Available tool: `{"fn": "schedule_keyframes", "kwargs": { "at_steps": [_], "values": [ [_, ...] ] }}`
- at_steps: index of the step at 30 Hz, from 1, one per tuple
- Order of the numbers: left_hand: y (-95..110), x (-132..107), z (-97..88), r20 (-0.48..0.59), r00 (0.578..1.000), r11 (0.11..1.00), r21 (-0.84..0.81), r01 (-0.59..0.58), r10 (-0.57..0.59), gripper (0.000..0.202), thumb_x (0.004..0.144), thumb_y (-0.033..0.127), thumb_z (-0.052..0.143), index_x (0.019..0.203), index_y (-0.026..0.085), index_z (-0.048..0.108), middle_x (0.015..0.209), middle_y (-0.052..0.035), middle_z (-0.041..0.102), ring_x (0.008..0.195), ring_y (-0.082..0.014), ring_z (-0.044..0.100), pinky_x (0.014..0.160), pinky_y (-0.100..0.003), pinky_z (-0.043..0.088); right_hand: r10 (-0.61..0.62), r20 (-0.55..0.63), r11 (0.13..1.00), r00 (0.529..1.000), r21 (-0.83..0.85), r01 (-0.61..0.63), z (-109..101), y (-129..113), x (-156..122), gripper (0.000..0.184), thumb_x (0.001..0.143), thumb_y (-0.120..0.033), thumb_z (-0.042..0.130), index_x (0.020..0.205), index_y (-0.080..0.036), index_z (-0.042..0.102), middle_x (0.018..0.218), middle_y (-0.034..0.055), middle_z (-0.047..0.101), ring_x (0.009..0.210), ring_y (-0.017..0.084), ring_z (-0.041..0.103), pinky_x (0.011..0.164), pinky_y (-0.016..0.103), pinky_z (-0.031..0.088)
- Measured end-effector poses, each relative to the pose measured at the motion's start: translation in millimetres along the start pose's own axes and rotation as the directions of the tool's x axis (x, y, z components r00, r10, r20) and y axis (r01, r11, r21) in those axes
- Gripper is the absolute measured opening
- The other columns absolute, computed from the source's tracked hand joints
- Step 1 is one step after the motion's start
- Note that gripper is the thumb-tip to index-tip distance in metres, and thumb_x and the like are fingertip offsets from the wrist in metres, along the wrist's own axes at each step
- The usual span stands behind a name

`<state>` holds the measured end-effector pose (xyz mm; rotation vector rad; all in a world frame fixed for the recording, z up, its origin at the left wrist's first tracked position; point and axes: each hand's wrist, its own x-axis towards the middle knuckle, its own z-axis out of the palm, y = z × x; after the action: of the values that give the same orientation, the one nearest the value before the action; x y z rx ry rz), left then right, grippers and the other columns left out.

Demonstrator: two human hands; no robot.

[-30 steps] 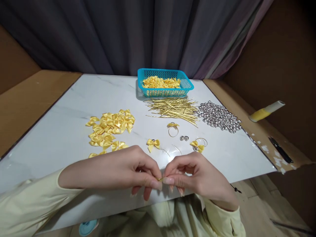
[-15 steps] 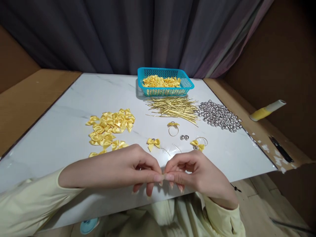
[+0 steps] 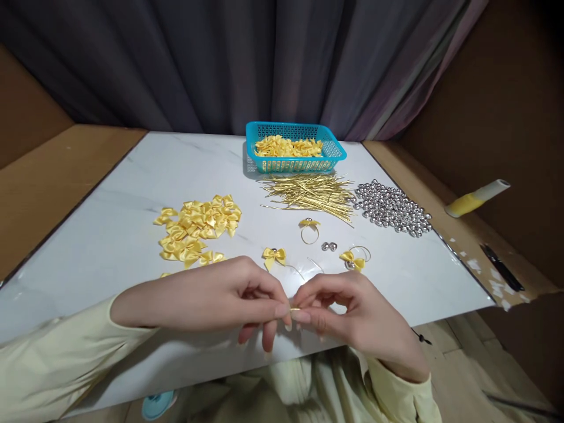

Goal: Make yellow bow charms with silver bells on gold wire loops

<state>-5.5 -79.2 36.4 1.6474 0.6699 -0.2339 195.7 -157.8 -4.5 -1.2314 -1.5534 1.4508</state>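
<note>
My left hand (image 3: pixel 229 299) and my right hand (image 3: pixel 352 317) meet fingertip to fingertip over the near edge of the white table (image 3: pixel 132 182). Both pinch a small gold wire piece (image 3: pixel 294 309) between thumb and forefinger. Just beyond my hands lie a yellow bow with a bead and wire (image 3: pixel 274 255), a gold wire ring topped with a bow (image 3: pixel 309 230), two loose silver beads (image 3: pixel 328 246) and another bow on a ring (image 3: pixel 352 260).
A pile of yellow satin bows (image 3: pixel 198 226) lies at the left. A blue basket (image 3: pixel 294 147) of bows stands at the back, with gold wire strips (image 3: pixel 308 192) in front and a heap of silver beads (image 3: pixel 392 208) to the right. A yellow-white tube (image 3: pixel 476 198) lies on the cardboard.
My hands have shifted slightly right and up while staying pinched together; the gold piece now shows between the fingertips at a different angle.
</note>
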Motion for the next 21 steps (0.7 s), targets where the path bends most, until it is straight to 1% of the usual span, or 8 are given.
{"fn": "schedule_keyframes", "kwargs": {
  "at_steps": [2,3,6,9,13,15,17,21],
  "values": [
    [2.1,-0.1,-1.6,0.002,1.000,0.996,-0.090,0.011,-0.010,0.027,0.093,0.034,0.051,0.086,0.017,0.069,0.073,-0.0008,0.073,0.054,-0.0069,0.053,0.053,-0.014,0.041,-0.140,-0.081,0.981,0.987,-0.145,0.128,1.8,-1.0,-3.5,0.011,0.081,-0.026,0.071,0.090,-0.019,0.071,0.076,0.0007,0.069,0.061,0.010,0.058,0.057,0.020,0.049],
    [3.0,0.1,-2.3,0.006,1.000,0.989,-0.146,0.012,-0.012,0.027,0.093,0.036,0.051,0.086,0.016,0.069,0.072,-0.0008,0.073,0.053,-0.0063,0.052,0.053,-0.014,0.041,-0.226,-0.119,0.957,0.967,-0.211,0.198,3.2,-0.6,-5.5,0.012,0.083,-0.022,0.069,0.094,-0.019,0.070,0.083,0.0019,0.070,0.064,0.010,0.058,0.059,0.021,0.050],
    [3.3,2.3,-3.4,0.011,0.999,0.949,-0.313,0.032,-0.030,0.024,0.092,0.032,0.054,0.087,0.016,0.071,0.070,-0.0015,0.072,0.050,-0.0045,0.049,0.049,-0.012,0.036,-0.493,-0.197,0.826,0.848,-0.412,0.384,9.3,4.6,-9.8,0.019,0.087,-0.011,0.060,0.105,-0.016,0.065,0.098,0.0064,0.069,0.076,0.013,0.062,0.066,0.024,0.053],
    [-0.8,6.3,-3.1,0.014,1.000,0.888,-0.459,0.025,-0.021,0.023,0.090,0.031,0.057,0.086,0.015,0.072,0.068,-0.0039,0.073,0.046,-0.0039,0.046,0.042,-0.012,0.027,-0.678,-0.168,0.641,0.716,-0.612,0.463,15.5,13.7,-10.2,0.029,0.086,-0.002,0.057,0.112,-0.013,0.062,0.101,0.0094,0.070,0.087,0.017,0.063,0.074,0.030,0.054],
    [-7.1,10.5,-2.3,0.016,1.000,0.814,-0.580,-0.001,0.012,0.025,0.089,0.032,0.058,0.084,0.014,0.074,0.065,-0.0065,0.071,0.042,-0.0034,0.042,0.037,-0.012,0.022,-0.797,-0.086,0.455,0.598,-0.737,0.500,18.8,23.5,-7.4,0.036,0.083,0.005,0.054,0.117,-0.007,0.061,0.107,0.0162,0.070,0.088,0.022,0.064,0.069,0.035,0.055],
    [-7.8,11.0,-2.2,0.028,1.000,0.789,-0.614,0.016,0.001,0.024,0.088,0.030,0.059,0.083,0.014,0.075,0.065,-0.0069,0.071,0.042,-0.0033,0.042,0.036,-0.012,0.021,-0.821,-0.051,0.393,0.568,-0.773,0.498,18.3,25.3,-6.9,0.037,0.084,0.005,0.051,0.119,-0.005,0.060,0.110,0.0192,0.069,0.093,0.024,0.065,0.069,0.036,0.056],
    [-6.8,10.8,-2.2,0.036,0.999,0.763,-0.645,0.030,-0.010,0.023,0.087,0.030,0.060,0.082,0.014,0.075,0.065,-0.0071,0.071,0.041,-0.0031,0.041,0.035,-0.012,0.020,-0.832,-0.016,0.344,0.555,-0.799,0.494,17.1,25.2,-7.1,0.037,0.086,0.003,0.048,0.121,-0.002,0.059,0.112,0.0210,0.069,0.099,0.026,0.065,0.071,0.036,0.057],
    [-4.7,11.1,-2.4,0.061,0.998,0.719,-0.692,0.056,-0.019,0.021,0.083,0.030,0.064,0.078,0.013,0.075,0.063,-0.0073,0.070,0.038,-0.0025,0.038,0.032,-0.013,0.018,-0.824,0.047,0.273,0.564,-0.840,0.469,14.0,22.8,-8.0,0.035,0.090,0.000,0.045,0.121,-0.002,0.059,0.113,0.0200,0.069,0.102,0.025,0.066,0.071,0.035,0.058]
  ]
}}
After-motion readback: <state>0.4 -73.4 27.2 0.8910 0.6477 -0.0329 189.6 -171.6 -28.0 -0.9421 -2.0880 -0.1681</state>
